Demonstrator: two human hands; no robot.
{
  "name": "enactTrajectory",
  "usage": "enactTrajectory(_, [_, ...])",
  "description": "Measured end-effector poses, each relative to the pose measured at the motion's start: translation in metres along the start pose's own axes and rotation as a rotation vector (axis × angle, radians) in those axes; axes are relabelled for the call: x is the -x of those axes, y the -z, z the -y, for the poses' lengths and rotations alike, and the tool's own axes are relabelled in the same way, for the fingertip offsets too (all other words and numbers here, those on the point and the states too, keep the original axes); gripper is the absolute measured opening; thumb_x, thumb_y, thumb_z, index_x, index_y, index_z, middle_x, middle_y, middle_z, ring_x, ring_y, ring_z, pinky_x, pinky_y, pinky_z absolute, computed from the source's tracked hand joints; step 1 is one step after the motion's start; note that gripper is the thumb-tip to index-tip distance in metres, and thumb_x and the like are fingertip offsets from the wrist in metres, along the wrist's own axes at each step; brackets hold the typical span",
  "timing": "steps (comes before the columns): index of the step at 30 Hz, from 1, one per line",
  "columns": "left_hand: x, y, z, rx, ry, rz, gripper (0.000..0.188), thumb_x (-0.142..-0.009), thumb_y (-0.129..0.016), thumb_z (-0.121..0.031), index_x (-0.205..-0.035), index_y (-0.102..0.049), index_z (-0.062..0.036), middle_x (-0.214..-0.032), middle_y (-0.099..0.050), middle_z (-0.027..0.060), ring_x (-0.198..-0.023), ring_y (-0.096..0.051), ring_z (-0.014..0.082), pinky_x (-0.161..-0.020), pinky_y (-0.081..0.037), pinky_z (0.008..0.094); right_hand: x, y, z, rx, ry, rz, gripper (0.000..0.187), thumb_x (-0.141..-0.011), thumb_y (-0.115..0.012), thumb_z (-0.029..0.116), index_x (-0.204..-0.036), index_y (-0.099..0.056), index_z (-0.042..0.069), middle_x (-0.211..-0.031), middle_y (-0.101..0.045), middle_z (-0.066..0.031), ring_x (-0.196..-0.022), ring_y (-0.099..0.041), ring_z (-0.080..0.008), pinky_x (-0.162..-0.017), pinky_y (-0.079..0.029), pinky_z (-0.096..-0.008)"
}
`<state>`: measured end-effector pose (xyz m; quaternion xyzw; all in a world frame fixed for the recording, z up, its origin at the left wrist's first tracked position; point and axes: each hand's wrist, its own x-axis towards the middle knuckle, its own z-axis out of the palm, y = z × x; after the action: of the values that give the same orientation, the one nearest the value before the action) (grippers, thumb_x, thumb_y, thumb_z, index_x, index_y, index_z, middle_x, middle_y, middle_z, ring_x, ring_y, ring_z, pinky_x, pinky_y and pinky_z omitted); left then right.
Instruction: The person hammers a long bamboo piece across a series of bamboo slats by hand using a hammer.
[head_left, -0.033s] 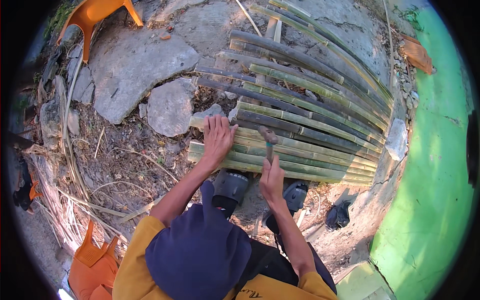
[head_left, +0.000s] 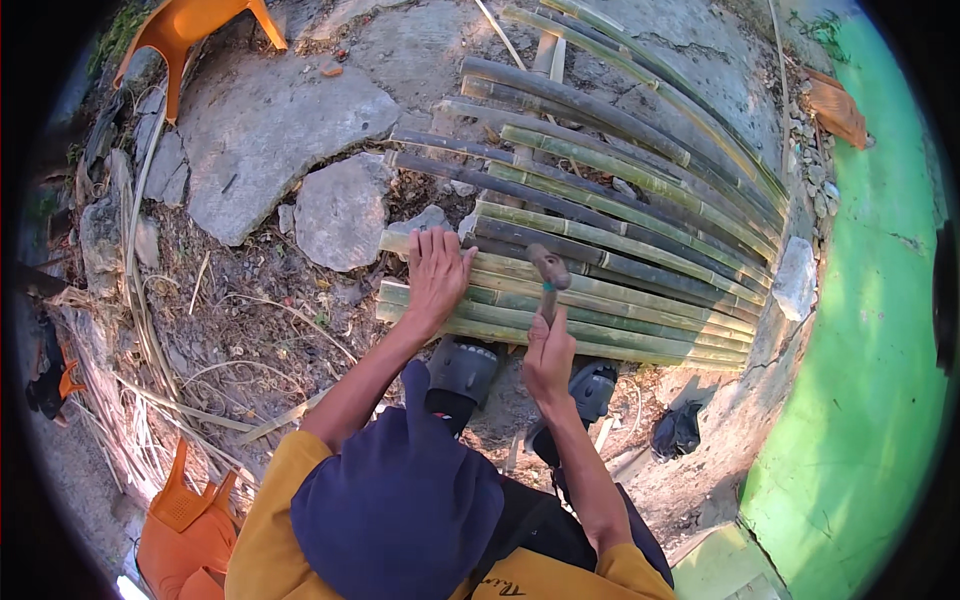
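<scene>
Across the near bamboo poles (head_left: 640, 318), running left to right, the left hand (head_left: 438, 275) lies flat, unclenched, toward their left ends; the right hand (head_left: 549, 362) grasps a hammer (head_left: 551, 272) pointing far, perhaps just above them.

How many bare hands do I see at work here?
2: the left hand rests on the bamboo, and the right hand grips the hammer. Others might be hidden at the dark rim.
</scene>
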<state>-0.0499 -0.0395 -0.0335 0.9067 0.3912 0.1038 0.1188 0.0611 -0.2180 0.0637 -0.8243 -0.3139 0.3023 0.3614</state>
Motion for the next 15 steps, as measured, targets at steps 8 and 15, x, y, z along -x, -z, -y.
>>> enactTrajectory(8, [0.001, 0.002, -0.004, 0.025, 0.008, 0.01, 0.033, -0.106, -0.055, -0.035, -0.109, -0.052, -0.002, -0.108, -0.052, 0.0176, -0.11, -0.051, 0.0369, -0.116, -0.03, 0.0547, -0.02, -0.045, -0.028, 0.305, -0.029, 0.065, 0.025, -0.11, -0.052, 0.021, -0.118, -0.053, -0.002, -0.072, -0.065, -0.0294, -0.069, -0.066, -0.0525, -0.057, -0.047, -0.0587])
enactTrajectory(15, [-0.004, 0.012, -0.007, 0.13, 0.037, -0.009, 0.03, -0.107, -0.055, -0.033, -0.112, -0.054, -0.0034, -0.108, -0.059, 0.018, -0.109, -0.056, 0.0346, -0.117, -0.028, 0.0554, -0.014, -0.042, -0.02, 0.182, -0.063, 0.059, 0.027, -0.111, -0.051, 0.025, -0.117, -0.05, -0.001, -0.07, -0.063, -0.0314, -0.07, -0.065, -0.0548, -0.058, -0.045, -0.0631])
